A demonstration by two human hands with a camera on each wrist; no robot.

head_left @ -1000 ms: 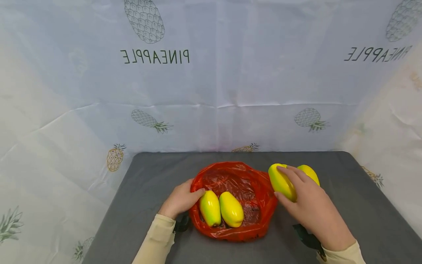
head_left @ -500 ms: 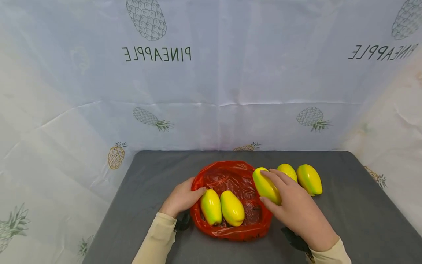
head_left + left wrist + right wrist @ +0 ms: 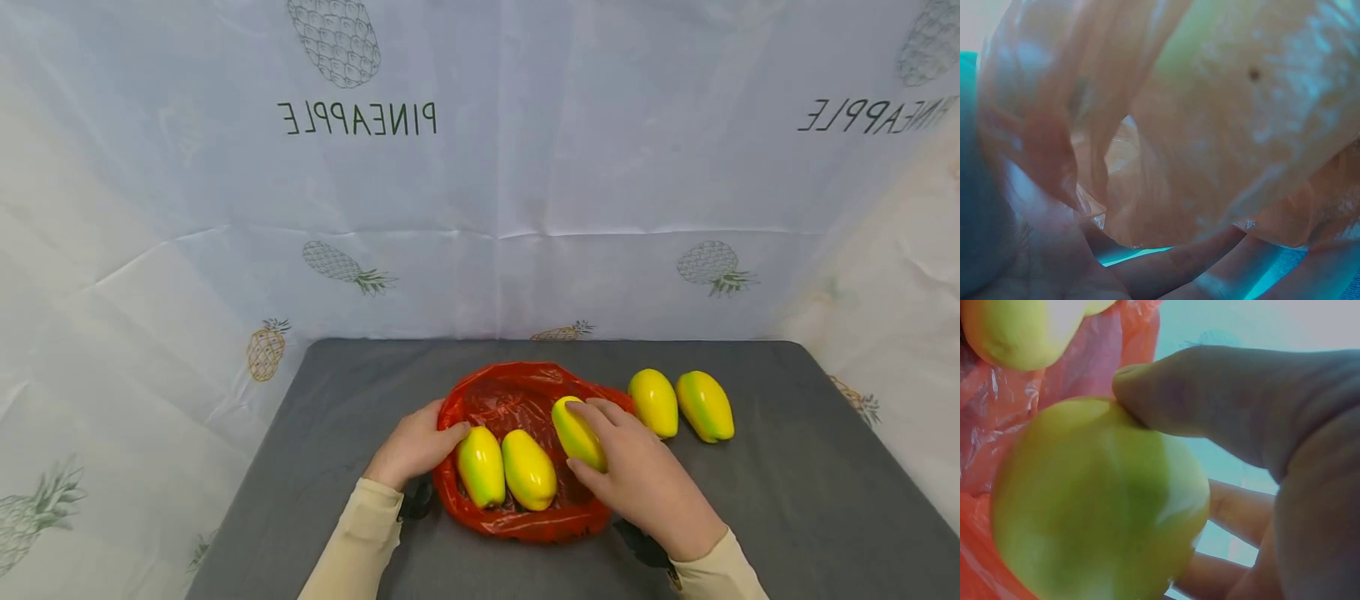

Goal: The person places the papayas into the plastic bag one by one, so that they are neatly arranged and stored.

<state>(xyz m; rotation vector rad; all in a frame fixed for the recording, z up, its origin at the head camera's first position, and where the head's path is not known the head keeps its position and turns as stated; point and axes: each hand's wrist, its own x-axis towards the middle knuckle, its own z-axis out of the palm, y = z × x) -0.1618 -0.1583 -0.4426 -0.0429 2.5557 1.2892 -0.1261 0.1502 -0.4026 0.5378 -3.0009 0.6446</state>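
A red plastic bag (image 3: pixel 525 527) sits with its mouth spread wide on the table. My left hand (image 3: pixel 412 450) grips its left rim, thumb over the edge; in the left wrist view the thin plastic (image 3: pixel 1210 156) hides most of that hand. Inside the bag lie two glossy, oblong yellow-green fruits, a left one (image 3: pixel 481 467) and a right one (image 3: pixel 529 471). My right hand (image 3: pixel 637 458) holds a third such fruit (image 3: pixel 577 435) over the bag's right side. The right wrist view shows the thumb (image 3: pixel 1172 387) on that fruit's side, with fingers behind it.
Two more fruits, one nearer (image 3: pixel 653 403) and one farther right (image 3: pixel 705 407), lie side by side on the dark grey table (image 3: pixel 360 375), right of the bag. Pale cloth (image 3: pixel 487 183) printed with pineapples hangs behind and at both sides.
My right hand has carried its fruit leftward from beside the bag to over its mouth, uncovering the two fruits on the right. The left hand has kept its grip on the rim.
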